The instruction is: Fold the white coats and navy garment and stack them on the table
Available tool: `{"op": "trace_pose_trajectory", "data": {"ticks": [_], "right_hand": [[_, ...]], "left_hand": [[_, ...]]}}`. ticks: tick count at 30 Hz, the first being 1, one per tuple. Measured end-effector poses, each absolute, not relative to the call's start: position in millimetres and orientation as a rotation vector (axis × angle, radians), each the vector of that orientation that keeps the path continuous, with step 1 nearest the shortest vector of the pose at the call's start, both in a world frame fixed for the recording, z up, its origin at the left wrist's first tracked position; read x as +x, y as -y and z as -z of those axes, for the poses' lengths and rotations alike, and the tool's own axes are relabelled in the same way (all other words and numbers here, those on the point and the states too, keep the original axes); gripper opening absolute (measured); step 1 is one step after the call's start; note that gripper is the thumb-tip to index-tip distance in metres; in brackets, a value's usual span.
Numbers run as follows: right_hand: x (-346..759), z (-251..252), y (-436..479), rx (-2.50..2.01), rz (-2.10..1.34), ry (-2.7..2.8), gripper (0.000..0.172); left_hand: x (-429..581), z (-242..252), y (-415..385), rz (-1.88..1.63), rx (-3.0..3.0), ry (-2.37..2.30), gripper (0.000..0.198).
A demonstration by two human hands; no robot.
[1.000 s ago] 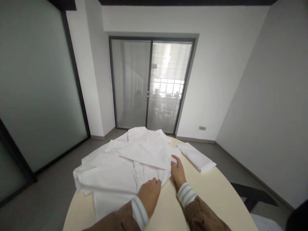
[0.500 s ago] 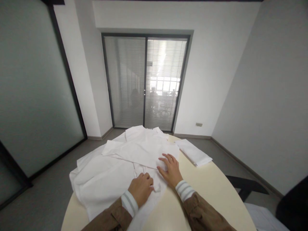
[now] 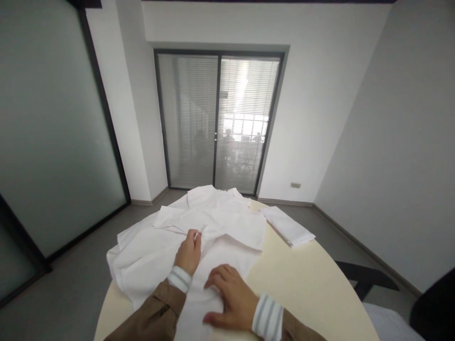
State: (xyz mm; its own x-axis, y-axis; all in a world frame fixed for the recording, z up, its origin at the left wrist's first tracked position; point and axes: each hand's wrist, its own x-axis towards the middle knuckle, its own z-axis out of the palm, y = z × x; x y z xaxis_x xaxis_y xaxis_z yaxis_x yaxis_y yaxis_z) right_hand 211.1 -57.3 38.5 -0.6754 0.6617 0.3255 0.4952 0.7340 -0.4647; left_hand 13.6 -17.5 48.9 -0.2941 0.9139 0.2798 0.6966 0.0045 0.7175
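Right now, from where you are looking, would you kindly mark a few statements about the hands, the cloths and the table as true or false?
1. The left hand is pinching the large white cloth. True.
2. The right hand is clenched into a fist. False: the right hand is open, with its thumb and fingers apart.
3. The folded cloth lies on the right side of the table. True.
4. The table has a black top. False: the table's top is pale cream.
5. The folded cloth is under the right hand. False: it lies apart from both hands.
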Motion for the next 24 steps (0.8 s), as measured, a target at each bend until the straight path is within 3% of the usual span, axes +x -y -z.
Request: {"op": "trace_pose_trajectory", "data": {"ticks": [4,6,15,19,22,24], "right_hand": [[206,-35,66,-0.728,-0.584,2.578,0.020],[210,-35,62,-0.734,-0.596,2.582,0.010],[281,-42,58,-0.763,-0.830,2.517,0.013],[340,-39,64,-0.971,-0.972,2.371,0.016],[379,-39,63,-1.236,-1.042,2.274,0.008],[393,-44,59,-1.383,-1.072,2.250,0.015]], "left_hand": [[9,-46,12,-1.223,1.662,-1.898,0.015],[9,-49,11,-1.218,1.683,-1.790,0.016],[-17,-98,4,-1.379,1.491,-1.465,0.038],[-47,-97,-11,-1.556,1.476,-1.698,0.034],[-67,-83,-20,-1.545,1.413,-1.942,0.028],[-72,-72,-20,-1.483,1.416,-1.994,0.023]]}}
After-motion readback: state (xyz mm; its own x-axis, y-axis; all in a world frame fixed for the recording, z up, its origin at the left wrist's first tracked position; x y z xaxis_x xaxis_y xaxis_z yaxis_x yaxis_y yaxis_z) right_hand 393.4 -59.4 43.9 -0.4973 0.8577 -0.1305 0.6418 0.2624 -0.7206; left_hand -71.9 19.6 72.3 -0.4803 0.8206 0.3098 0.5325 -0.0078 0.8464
